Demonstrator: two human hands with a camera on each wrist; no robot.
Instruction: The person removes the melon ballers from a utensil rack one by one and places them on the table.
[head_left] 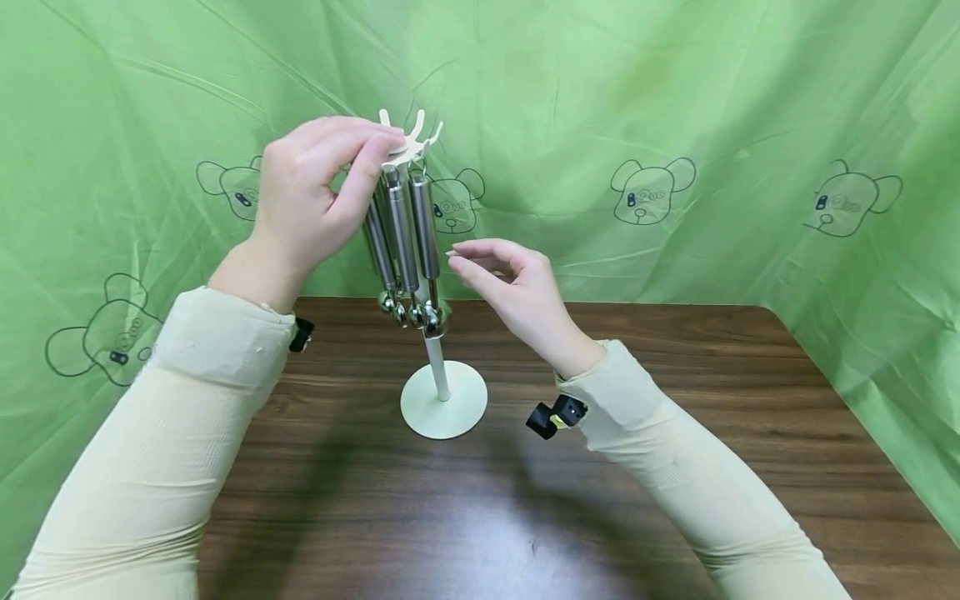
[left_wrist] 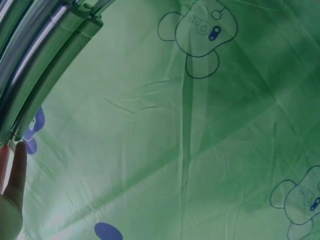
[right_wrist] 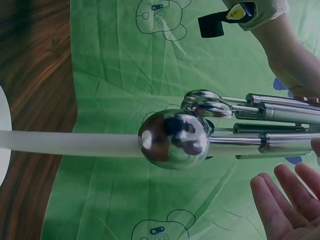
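Note:
A white utensil stand (head_left: 442,417) with a round base, a thin pole and a hooked top (head_left: 411,150) stands on the table. Several metal kitchen utensils (head_left: 424,225) hang from it by long steel handles, heads downward. Thumb and fingers of my left hand (head_left: 315,183) pinch the hooked top on its left side; the exact grip is partly hidden. My right hand (head_left: 517,287) is just right of the handles, apart from them, its fingers relaxed and holding nothing. In the right wrist view, a shiny rounded ladle bowl (right_wrist: 175,140) hangs in front of the pole.
The stand rests on a dark wooden table (head_left: 675,400). Behind and beside it hangs a green cloth (head_left: 555,100) with printed bear heads. Small black cameras (head_left: 567,410) sit at both cuffs.

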